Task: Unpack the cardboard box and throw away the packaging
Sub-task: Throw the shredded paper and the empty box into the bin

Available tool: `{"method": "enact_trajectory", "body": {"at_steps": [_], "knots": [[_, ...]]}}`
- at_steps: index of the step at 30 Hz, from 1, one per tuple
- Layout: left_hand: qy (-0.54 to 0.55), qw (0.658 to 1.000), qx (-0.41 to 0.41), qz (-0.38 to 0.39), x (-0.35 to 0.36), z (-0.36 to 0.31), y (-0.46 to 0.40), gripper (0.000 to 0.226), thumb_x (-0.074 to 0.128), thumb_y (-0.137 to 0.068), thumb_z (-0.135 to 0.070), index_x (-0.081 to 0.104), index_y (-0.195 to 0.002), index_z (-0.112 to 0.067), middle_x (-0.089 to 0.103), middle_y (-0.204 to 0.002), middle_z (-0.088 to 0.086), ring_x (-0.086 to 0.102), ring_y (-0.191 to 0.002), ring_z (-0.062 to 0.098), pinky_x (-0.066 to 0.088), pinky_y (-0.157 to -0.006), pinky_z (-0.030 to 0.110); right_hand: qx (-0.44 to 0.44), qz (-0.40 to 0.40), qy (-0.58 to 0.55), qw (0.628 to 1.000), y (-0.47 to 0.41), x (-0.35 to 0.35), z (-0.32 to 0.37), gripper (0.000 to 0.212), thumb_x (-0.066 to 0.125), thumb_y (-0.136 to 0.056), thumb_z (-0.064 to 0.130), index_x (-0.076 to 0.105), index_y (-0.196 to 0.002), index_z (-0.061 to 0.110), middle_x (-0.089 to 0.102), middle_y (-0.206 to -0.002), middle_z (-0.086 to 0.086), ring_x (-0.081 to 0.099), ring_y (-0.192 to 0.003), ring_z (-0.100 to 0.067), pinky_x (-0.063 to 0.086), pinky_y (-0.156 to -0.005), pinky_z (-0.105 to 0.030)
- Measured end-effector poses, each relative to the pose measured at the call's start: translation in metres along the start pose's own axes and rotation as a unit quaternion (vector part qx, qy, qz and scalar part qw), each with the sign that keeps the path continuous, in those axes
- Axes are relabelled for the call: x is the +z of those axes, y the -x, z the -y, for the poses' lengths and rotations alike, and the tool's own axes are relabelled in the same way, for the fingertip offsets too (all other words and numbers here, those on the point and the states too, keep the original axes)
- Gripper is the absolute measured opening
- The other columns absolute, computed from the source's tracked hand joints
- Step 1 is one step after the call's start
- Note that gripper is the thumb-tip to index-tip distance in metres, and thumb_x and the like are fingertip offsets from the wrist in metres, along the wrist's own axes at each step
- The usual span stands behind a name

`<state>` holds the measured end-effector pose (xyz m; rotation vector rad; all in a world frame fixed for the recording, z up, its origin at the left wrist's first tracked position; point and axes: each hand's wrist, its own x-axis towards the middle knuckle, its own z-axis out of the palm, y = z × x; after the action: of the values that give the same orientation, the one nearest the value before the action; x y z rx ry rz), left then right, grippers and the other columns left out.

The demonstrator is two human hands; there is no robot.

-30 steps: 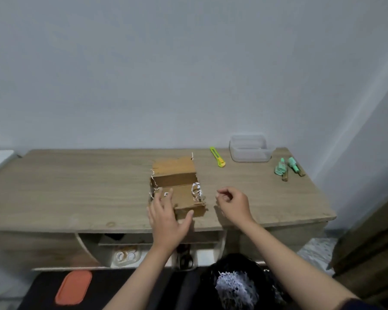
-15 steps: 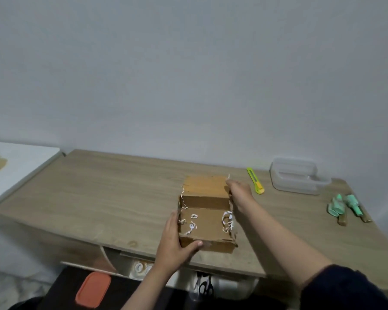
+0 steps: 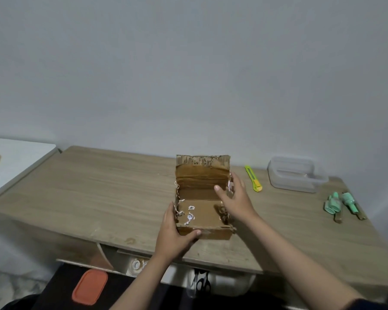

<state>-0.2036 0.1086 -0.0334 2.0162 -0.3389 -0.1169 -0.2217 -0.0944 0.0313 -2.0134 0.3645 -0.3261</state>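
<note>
The left hand (image 3: 174, 233) grips the near left corner of the box (image 3: 203, 217), with the thumb on the front wall and the fingers along the left side. The right hand (image 3: 234, 199) is at the right side, loosely spread, thumb over the opening, fingers against the right wall beside the raised far flap (image 3: 202, 173); it seems to rest there, not clench (I cannot tell if it pinches anything). Both forearms reach forward from below.

The box stands near the front edge of the table (image 3: 99, 186), with the near flap lying flat over part of the opening. I judge it light and rather soft: the cardboard is worn and its edges torn, so the walls may bend under a squeeze. The corners are the better place to hold it. The contents are hidden.
</note>
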Motion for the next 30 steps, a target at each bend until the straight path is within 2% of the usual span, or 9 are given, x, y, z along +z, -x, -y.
{"method": "enact_trajectory", "body": {"at_steps": [3,7,9,11,15,19,23,27,30], "knots": [[0.06,0.997,-0.032,0.024,-0.002,-0.006,0.004,0.128,0.085,-0.058,-0.044,0.0,-0.149,-0.016,0.021,-0.153,-0.004,0.023,-0.139,0.008,0.025,-0.114,0.029,-0.015,-0.004,0.029,0.999,0.021,0.009,-0.009,0.081,0.062,-0.085,0.041,0.016,-0.147,0.016,0.027,-0.146,0.0,0.032,-0.133,-0.01,0.027,-0.107,-0.024],[0.115,0.992,-0.054,0.003,-0.008,-0.015,0.009,0.094,0.061,-0.081,-0.041,0.001,-0.148,-0.014,0.02,-0.155,0.005,0.021,-0.141,0.011,0.021,-0.112,0.024,-0.024,-0.036,0.014,0.999,0.048,0.021,-0.024,0.067,0.061,-0.082,0.046,0.034,-0.137,0.02,0.048,-0.135,0.004,0.045,-0.128,-0.016,0.034,-0.111,-0.038],[0.142,0.988,-0.056,-0.007,-0.011,-0.019,0.009,0.076,0.05,-0.087,-0.039,0.009,-0.148,-0.016,0.024,-0.152,0.0,0.023,-0.14,0.011,0.021,-0.109,0.019,-0.012,-0.034,0.016,0.999,0.059,0.027,-0.032,0.059,0.055,-0.079,0.057,0.04,-0.129,0.027,0.053,-0.13,0.007,0.049,-0.122,-0.013,0.037,-0.108,-0.04],[0.143,0.989,-0.046,-0.014,-0.014,-0.021,0.01,0.057,0.047,-0.094,-0.029,0.023,-0.146,-0.019,0.032,-0.144,-0.01,0.029,-0.135,0.006,0.022,-0.104,0.013,-0.003,-0.03,0.006,1.0,0.067,0.033,-0.039,0.059,0.055,-0.082,0.054,0.042,-0.131,0.024,0.052,-0.131,0.005,0.047,-0.122,-0.01,0.036,-0.107,-0.033],[0.086,0.994,-0.064,-0.006,-0.013,-0.012,0.011,0.039,0.053,-0.093,-0.028,0.051,-0.131,-0.019,0.049,-0.138,-0.003,0.043,-0.128,0.011,0.031,-0.107,0.024,0.093,-0.057,-0.085,0.99,0.069,0.041,-0.043,0.045,0.054,-0.091,0.036,0.046,-0.13,0.016,0.055,-0.131,-0.002,0.05,-0.119,-0.014,0.038,-0.102,-0.028],[0.048,0.996,-0.08,-0.002,-0.016,-0.007,0.02,0.039,0.058,-0.09,-0.025,0.054,-0.128,-0.019,0.054,-0.136,0.004,0.054,-0.12,0.03,0.043,-0.103,0.041,0.136,-0.079,-0.125,0.98,0.074,0.041,-0.04,0.046,0.05,-0.094,0.029,0.043,-0.135,0.011,0.052,-0.137,-0.006,0.05,-0.126,-0.019,0.036,-0.104,-0.028],[0.044,0.998,-0.05,0.002,-0.015,-0.011,0.042,0.041,0.058,-0.09,-0.021,0.051,-0.13,-0.013,0.051,-0.138,0.004,0.045,-0.129,0.017,0.034,-0.104,0.025,0.128,-0.085,-0.077,0.985,0.098,0.03,-0.04,0.045,0.051,-0.094,0.021,0.044,-0.137,0.008,0.049,-0.141,-0.007,0.048,-0.127,-0.017,0.033,-0.102,-0.021],[0.063,0.997,-0.017,0.031,0.002,-0.022,0.077,0.043,0.059,-0.09,-0.024,0.05,-0.132,-0.017,0.046,-0.143,0.004,0.037,-0.136,0.015,0.031,-0.113,0.036,0.121,-0.12,-0.041,0.985,0.138,0.004,-0.041,0.043,0.05,-0.094,0.02,0.047,-0.135,0.008,0.051,-0.139,-0.003,0.048,-0.119,-0.008,0.03,-0.099,-0.017],[0.061,0.997,0.02,0.048,0.029,-0.028,0.112,0.044,0.06,-0.089,-0.025,0.051,-0.131,-0.019,0.045,-0.143,0.005,0.035,-0.137,0.016,0.029,-0.113,0.033,0.136,-0.174,-0.032,0.975,0.181,-0.022,-0.05,0.041,0.049,-0.094,0.018,0.049,-0.134,0.008,0.056,-0.133,-0.001,0.047,-0.111,-0.003,0.031,-0.095,-0.016]]}}
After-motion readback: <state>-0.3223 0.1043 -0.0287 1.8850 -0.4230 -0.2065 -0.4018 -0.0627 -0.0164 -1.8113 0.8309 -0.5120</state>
